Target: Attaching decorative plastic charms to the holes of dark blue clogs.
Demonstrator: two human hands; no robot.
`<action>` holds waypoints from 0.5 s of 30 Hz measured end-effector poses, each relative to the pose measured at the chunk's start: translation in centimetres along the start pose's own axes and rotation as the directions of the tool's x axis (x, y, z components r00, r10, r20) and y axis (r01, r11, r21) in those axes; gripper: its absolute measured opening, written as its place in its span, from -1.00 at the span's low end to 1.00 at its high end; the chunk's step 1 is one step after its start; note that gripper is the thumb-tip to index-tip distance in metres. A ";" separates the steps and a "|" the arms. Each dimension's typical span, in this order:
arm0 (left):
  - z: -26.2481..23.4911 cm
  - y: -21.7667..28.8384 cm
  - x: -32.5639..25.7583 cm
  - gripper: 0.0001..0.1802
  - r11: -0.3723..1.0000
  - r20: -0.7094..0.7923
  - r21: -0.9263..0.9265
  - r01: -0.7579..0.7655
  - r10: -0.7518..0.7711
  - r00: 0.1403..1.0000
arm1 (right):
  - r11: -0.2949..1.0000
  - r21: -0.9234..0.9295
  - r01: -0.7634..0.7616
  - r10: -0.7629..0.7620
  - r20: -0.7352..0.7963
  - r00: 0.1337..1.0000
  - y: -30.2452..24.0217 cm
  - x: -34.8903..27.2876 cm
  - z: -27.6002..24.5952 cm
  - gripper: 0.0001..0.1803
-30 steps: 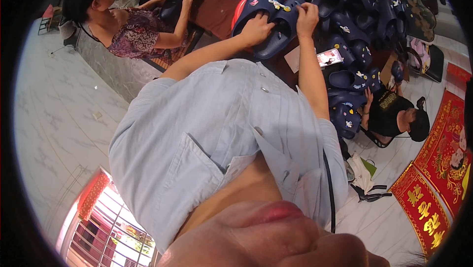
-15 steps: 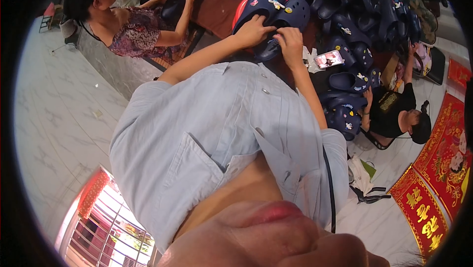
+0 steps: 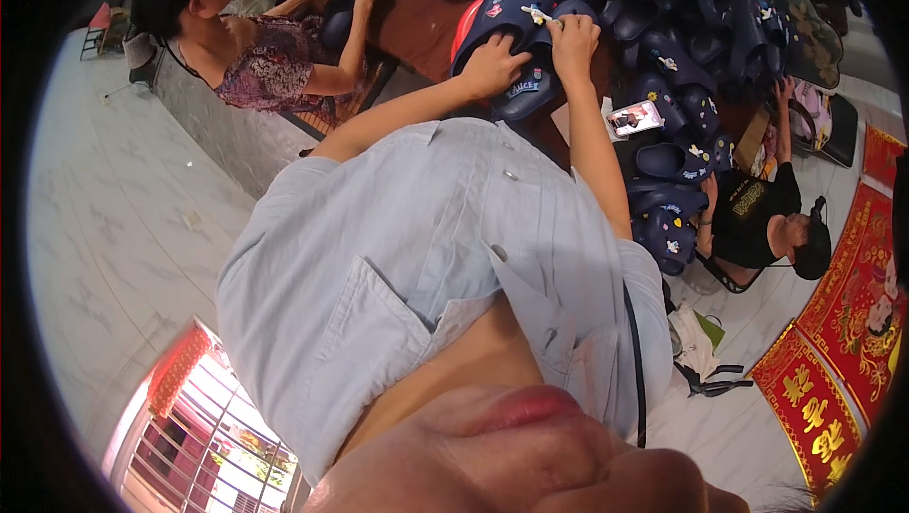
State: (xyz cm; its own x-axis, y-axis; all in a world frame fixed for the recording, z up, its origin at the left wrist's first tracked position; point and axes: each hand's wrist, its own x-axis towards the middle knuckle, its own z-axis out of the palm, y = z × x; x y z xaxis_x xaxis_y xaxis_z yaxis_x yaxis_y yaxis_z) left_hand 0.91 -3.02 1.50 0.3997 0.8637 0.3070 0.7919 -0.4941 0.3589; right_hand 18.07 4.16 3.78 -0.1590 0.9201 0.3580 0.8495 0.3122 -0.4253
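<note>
In front of me on the table lies a navy clog (image 3: 511,3) with a blue name charm and small figure charms on its upper. A second navy clog (image 3: 524,104), bearing a similar charm, is nearer to my body. My left hand (image 3: 492,68) is between these two, with fingers bent over the clog's edge. Thumb and fingers of my right hand (image 3: 574,47) are pinched together at the right of the pair, against a clog; whatever is in the pinch is hidden. A bit of red (image 3: 464,28) shows along the far clog's left side.
Many navy clogs (image 3: 653,16) are piled at the far right of the brown table (image 3: 402,16). Near my right forearm lies a phone (image 3: 634,119) with a lit screen. One co-worker (image 3: 270,63) handles a clog at left; another person (image 3: 753,215) sits at right.
My right hand has moved up and slightly right, away from my left hand. The near clog's charm has come into view. My left hand has shifted only a little.
</note>
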 end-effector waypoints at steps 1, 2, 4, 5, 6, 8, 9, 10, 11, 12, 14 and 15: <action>-0.1 0.0 0.1 -0.54 1.000 -0.005 0.005 -0.005 0.005 1.000 | 0.998 0.003 -0.059 0.059 0.023 0.998 0.1 0.2 0.0 -0.69; -0.2 0.1 0.1 -0.54 1.000 -0.004 0.003 -0.004 0.004 1.000 | 0.997 0.016 -0.069 0.069 0.012 0.998 0.2 0.4 0.0 -0.65; -0.3 0.3 0.2 -0.54 1.000 0.030 -0.014 0.008 -0.008 1.000 | 0.996 -0.005 -0.093 0.094 0.062 0.994 0.4 0.8 0.0 -0.61; -0.4 0.3 0.3 -0.54 1.000 0.035 -0.020 0.004 -0.003 0.999 | 0.993 -0.026 -0.116 0.118 0.110 0.987 0.5 1.1 -0.1 -0.57; -0.6 0.2 0.4 -0.54 1.000 0.044 -0.011 0.015 -0.015 0.999 | 0.990 -0.064 -0.124 0.133 0.151 0.980 0.4 1.6 0.1 -0.52; -0.5 0.2 0.4 -0.55 1.000 0.003 -0.008 -0.005 0.005 1.000 | 0.984 -0.120 -0.134 0.157 0.209 0.965 0.2 2.2 0.2 -0.41; -0.4 0.2 0.5 -0.56 1.000 0.028 -0.002 0.005 -0.005 1.000 | 0.985 -0.102 -0.140 0.159 0.209 0.965 0.3 2.4 0.1 -0.39; -0.5 0.2 0.3 -0.57 1.000 0.041 0.005 0.018 -0.018 0.999 | 0.983 -0.091 -0.156 0.175 0.248 0.953 -0.3 2.6 -0.1 -0.39; -0.6 0.1 0.4 -0.57 1.000 0.051 0.014 0.025 -0.026 0.998 | 0.981 -0.082 -0.173 0.190 0.280 0.941 -0.6 2.8 -0.4 -0.39; -0.7 0.2 0.4 -0.58 1.000 0.044 0.009 0.016 -0.016 0.999 | 0.983 -0.085 -0.162 0.180 0.298 0.938 -0.2 2.7 -0.3 -0.41; -0.6 0.3 0.3 -0.57 1.000 0.042 0.010 0.014 -0.014 0.999 | 0.986 -0.087 -0.140 0.161 0.325 0.932 -0.2 2.9 -0.7 -0.41; -0.6 0.3 0.2 -0.57 1.000 0.032 0.015 0.016 -0.016 0.999 | 0.990 -0.088 -0.109 0.133 0.353 0.926 -0.2 2.9 -0.9 -0.41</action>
State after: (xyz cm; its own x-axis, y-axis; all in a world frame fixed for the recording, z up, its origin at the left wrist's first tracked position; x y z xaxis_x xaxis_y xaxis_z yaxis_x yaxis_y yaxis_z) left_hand 0.93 -3.02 2.24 0.4014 0.8743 0.2728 0.8048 -0.4789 0.3505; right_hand 17.91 6.61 5.64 -0.2115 0.9772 -0.0181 0.9026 0.1882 -0.3872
